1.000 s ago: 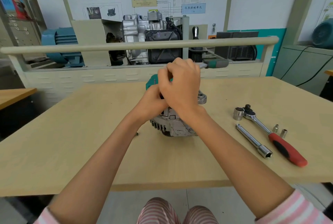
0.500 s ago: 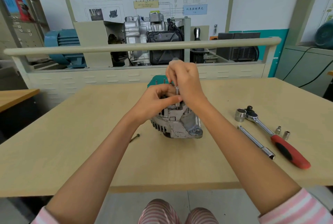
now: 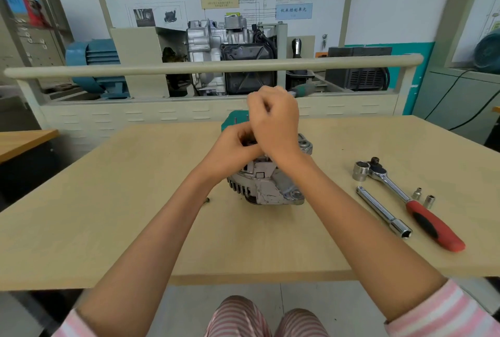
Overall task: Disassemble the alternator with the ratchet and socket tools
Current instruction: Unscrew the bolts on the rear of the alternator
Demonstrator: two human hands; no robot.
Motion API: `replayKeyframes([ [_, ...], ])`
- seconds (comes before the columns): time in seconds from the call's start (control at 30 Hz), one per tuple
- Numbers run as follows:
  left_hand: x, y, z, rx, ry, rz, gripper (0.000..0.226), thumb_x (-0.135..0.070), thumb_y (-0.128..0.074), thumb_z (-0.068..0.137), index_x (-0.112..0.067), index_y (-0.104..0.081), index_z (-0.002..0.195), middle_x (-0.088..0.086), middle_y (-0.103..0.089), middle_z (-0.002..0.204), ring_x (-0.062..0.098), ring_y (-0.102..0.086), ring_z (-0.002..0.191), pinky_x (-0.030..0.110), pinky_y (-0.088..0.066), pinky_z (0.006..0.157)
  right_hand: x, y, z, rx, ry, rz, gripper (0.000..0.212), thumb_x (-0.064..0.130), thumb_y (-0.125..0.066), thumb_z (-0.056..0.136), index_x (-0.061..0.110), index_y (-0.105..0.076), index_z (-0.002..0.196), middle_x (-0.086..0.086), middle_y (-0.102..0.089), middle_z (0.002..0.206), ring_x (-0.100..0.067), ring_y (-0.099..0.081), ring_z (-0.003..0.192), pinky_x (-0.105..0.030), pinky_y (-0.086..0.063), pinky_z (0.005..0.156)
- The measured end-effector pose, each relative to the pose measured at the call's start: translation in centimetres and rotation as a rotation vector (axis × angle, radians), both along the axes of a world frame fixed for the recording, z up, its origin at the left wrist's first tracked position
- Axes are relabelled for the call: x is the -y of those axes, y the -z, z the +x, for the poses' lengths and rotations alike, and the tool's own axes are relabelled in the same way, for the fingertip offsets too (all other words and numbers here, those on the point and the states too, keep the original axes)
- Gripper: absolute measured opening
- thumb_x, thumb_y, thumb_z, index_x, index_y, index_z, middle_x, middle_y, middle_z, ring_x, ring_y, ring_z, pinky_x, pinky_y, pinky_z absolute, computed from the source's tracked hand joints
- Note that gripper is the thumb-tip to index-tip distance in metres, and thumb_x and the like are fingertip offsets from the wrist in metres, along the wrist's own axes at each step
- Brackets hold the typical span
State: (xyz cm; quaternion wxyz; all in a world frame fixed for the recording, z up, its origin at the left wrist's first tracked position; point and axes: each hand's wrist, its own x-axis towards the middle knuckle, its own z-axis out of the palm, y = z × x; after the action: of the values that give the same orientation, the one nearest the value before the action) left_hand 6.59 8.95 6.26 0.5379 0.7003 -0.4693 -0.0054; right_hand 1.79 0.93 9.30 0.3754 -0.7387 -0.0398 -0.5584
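Alternator point(image 3: 266, 185), a silver cast-metal unit with finned housing, stands on the pale wooden table point(image 3: 108, 214) near its middle; every place below is given from it. The right hand point(image 3: 276, 122) is above its top, fingers curled round a green-handled tool point(image 3: 304, 90) whose handle juts out to the right. The tool's working end is hidden by the hand, so its type cannot be told. The left hand point(image 3: 234, 147) is at the upper left of the unit, fingers curled against its top; what it pinches, if anything, cannot be told.

Change: half a second earlier the right hand held the thin shaft upright over the unit; the handle now points rightward, as it did a second ago. Judgement: a repeated turning stroke on a top fastener, still being loosened.

Right of the unit, untouched, lie the red-handled chrome ratchet point(image 3: 411, 204), a chrome extension bar point(image 3: 382, 210) and two small chrome sockets point(image 3: 423, 197). A small dark screw point(image 3: 207, 200) lies just left. A teal box point(image 3: 235, 118) sits behind.
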Motion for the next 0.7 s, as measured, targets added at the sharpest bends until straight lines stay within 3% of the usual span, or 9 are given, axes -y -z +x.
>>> replayKeyframes([
  [0.07,-0.1,0.0,0.2,-0.023,0.040,0.017,0.006,-0.003,-0.063,0.085,-0.007,-0.068,0.084,0.005,-0.071,0.078,0.016,-0.063,0.077,0.032,-0.050,0.072,0.4,-0.6,-0.3,-0.059,-0.338,0.198,0.036,0.013,-0.041,0.076,0.015,-0.032,0.042,0.000,-0.029,0.042,-0.020,-0.032,0.051,-0.033,-0.034,0.060],
  [0.13,-0.2,-0.1,0.5,-0.048,0.067,0.021,0.007,-0.010,-0.064,0.086,-0.012,-0.070,0.084,0.001,-0.071,0.079,0.014,-0.062,0.077,0.030,-0.050,0.075,1.1,-1.1,-0.4,-0.091,-0.599,0.354,0.038,0.018,-0.038,0.077,0.016,-0.033,0.039,-0.004,-0.031,0.041,-0.017,-0.037,0.047,-0.027,-0.038,0.062],
  [0.23,-0.3,-0.1,0.8,-0.070,0.078,0.026,0.007,-0.013,-0.065,0.086,-0.017,-0.070,0.083,-0.002,-0.070,0.080,0.013,-0.062,0.079,0.030,-0.051,0.078,1.5,-1.2,-0.3,-0.096,-0.669,0.392,0.039,0.020,-0.036,0.078,0.017,-0.035,0.039,-0.006,-0.034,0.041,-0.013,-0.039,0.047,-0.024,-0.039,0.065],
  [0.37,-0.3,-0.1,0.8,-0.044,0.101,0.027,0.009,-0.005,-0.063,0.085,-0.012,-0.068,0.086,-0.003,-0.071,0.080,0.013,-0.064,0.080,0.029,-0.052,0.078,0.6,-0.4,-0.4,-0.059,-0.368,0.193,0.037,0.011,-0.040,0.079,0.011,-0.035,0.043,-0.010,-0.031,0.044,-0.025,-0.034,0.052,-0.035,-0.032,0.056],
  [0.47,-0.2,-0.1,0.6,-0.017,0.061,-0.006,0.027,0.007,-0.060,0.082,-0.019,-0.063,0.076,-0.007,-0.067,0.069,0.004,-0.059,0.070,0.023,-0.049,0.065,0.2,0.5,0.0,0.015,0.086,-0.112,0.036,0.013,-0.045,0.081,0.017,-0.033,0.047,0.004,-0.034,0.048,-0.013,-0.034,0.056,-0.031,-0.032,0.064],
  [0.57,-0.1,-0.2,0.3,0.006,0.021,-0.062,0.042,0.006,-0.057,0.083,-0.035,-0.055,0.083,-0.003,-0.064,0.084,0.002,-0.058,0.078,0.026,-0.051,0.068,-0.5,1.3,0.2,-0.021,0.566,-0.291,0.030,0.023,-0.041,0.078,0.008,-0.058,0.059,-0.004,-0.051,0.061,-0.020,-0.043,0.068,-0.033,-0.035,0.075],
  [0.63,-0.1,-0.2,0.2,0.019,0.027,-0.080,0.046,0.006,-0.056,0.085,-0.040,-0.051,0.085,-0.008,-0.062,0.086,-0.005,-0.057,0.079,0.023,-0.052,0.071,-0.9,1.5,0.3,-0.006,0.617,-0.299,0.033,0.025,-0.039,0.077,0.006,-0.061,0.061,-0.006,-0.054,0.064,-0.022,-0.045,0.069,-0.035,-0.037,0.076],
  [0.7,-0.2,-0.2,0.2,0.035,0.013,-0.048,0.038,0.006,-0.056,0.084,-0.032,-0.055,0.082,-0.007,-0.061,0.079,-0.006,-0.055,0.071,0.024,-0.050,0.065,-1.0,1.1,0.2,0.031,0.467,-0.229,0.030,0.021,-0.040,0.078,0.011,-0.051,0.052,0.000,-0.046,0.055,-0.018,-0.039,0.063,-0.034,-0.035,0.074],
])
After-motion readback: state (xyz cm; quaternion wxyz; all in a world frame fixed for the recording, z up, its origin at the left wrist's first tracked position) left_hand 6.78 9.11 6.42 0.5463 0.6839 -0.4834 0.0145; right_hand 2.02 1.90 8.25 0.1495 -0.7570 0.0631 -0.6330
